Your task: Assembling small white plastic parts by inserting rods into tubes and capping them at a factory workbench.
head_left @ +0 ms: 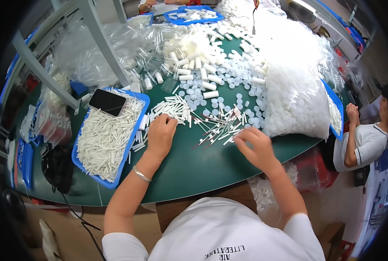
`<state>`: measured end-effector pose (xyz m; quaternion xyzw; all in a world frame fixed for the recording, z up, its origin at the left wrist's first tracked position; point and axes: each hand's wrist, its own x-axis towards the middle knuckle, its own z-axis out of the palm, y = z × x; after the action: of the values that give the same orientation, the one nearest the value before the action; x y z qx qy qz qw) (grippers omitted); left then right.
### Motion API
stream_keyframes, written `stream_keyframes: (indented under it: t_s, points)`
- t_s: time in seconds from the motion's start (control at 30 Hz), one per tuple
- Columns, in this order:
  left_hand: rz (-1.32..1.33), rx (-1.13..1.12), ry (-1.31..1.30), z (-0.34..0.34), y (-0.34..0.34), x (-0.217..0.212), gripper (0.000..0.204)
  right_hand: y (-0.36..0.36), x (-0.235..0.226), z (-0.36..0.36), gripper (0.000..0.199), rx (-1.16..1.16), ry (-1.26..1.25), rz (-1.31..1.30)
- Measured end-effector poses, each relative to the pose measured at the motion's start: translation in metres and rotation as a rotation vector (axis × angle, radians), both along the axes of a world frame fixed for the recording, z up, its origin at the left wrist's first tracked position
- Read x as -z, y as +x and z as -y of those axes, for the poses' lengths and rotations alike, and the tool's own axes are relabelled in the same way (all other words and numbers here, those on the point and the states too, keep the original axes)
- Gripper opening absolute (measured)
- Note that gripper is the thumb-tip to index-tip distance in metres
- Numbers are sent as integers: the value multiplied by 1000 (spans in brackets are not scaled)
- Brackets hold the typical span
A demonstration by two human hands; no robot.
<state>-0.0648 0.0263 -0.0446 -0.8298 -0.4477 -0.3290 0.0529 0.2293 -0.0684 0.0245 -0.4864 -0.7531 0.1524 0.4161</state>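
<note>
My left hand (160, 135) rests at the near side of a pile of short white sticks (173, 106), its fingers curled together. Whatever those fingers hold, if anything, is too small to make out. To the right, my right hand (258, 147) is bent at the edge of a heap of thin sticks with white and dark red parts (215, 129). Thumb and fingertips come close together there, and no held thing shows clearly. Translucent round caps (195, 96) lie scattered just beyond both piles.
At the left, a blue tray (145, 104) full of white sticks carries a black phone (107, 102). A large bag of white pieces (295, 102) stands right. White cylinders (209, 86), clear tubes (170, 82) and a grey metal frame (105, 43) lie beyond. A co-worker (363, 139) sits right.
</note>
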Motion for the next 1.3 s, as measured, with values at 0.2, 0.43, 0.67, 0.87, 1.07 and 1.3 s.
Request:
stream_keyframes:
  t_s: [0.2, 0.43, 0.67, 0.87, 1.07, 1.3]
  points:
    - [94, 11, -46, 4, 4, -10, 11, -83, 49, -123, 11, 34, 112, 387]
    - [407, -8, -224, 19, 9, -26, 11, -104, 51, -139, 9, 92, -71, 556]
    - [876, 36, -726, 30, 19, -33, 19, -76, 43, -134, 11, 32, -126, 160]
    - [1071, -9, -907, 34, 21, -33, 21, -80, 40, -129, 5, 132, 21, 241]
    - [1142, 35, -970, 35, 15, -26, 22, -75, 31, -131, 7, -68, 121, 484]
    - [1164, 61, -1000, 34, 9, -25, 24, -68, 25, -138, 3, -279, 202, 598]
